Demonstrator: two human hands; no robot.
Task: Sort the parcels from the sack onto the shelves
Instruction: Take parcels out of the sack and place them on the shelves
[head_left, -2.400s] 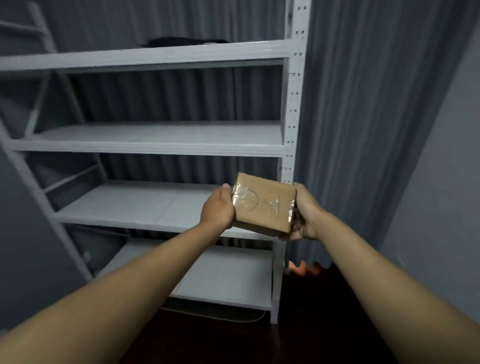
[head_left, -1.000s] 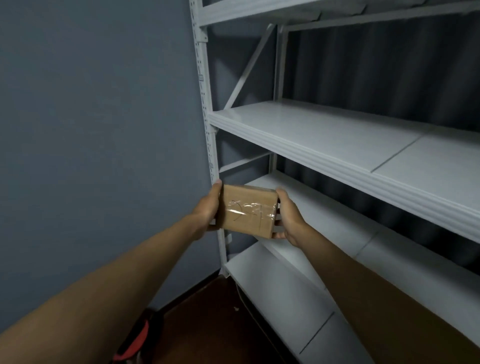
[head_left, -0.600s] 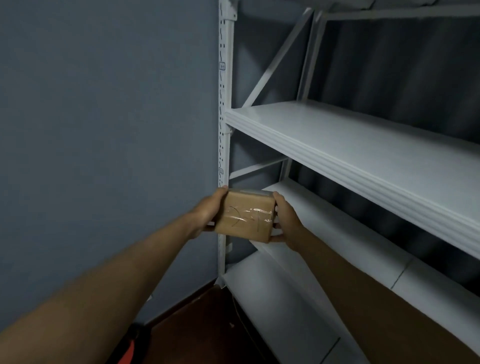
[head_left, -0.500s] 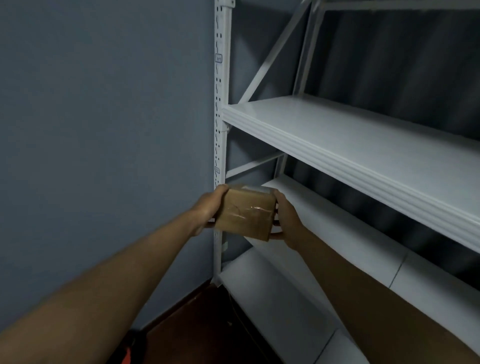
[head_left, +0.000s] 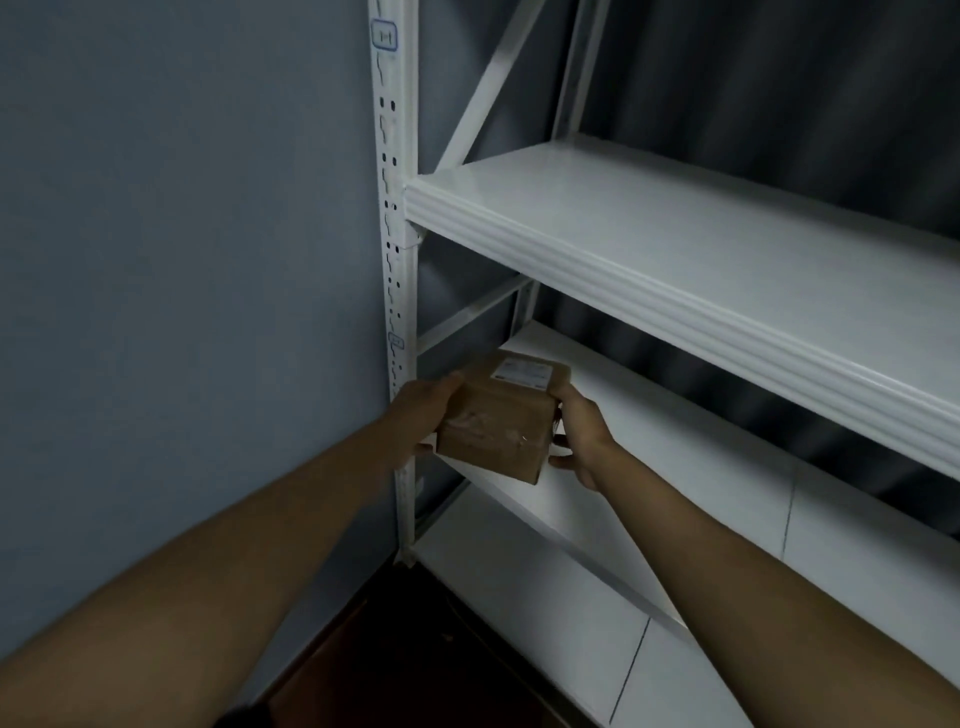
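I am facing the rack, working at its left end beside the post, and placing one parcel just above the front edge of the second visible shelf. My left hand and right hand are gripping its opposite sides, fingers curled round it. Judged next: push it in, set it flat, then release.

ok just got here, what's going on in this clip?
A person holds a small brown cardboard parcel in both hands, left hand on its left side, right hand on its right. The parcel sits at the left end of the white shelving, over the front edge of the second visible shelf, by the corner upright. Whether it already rests on the shelf is unclear.
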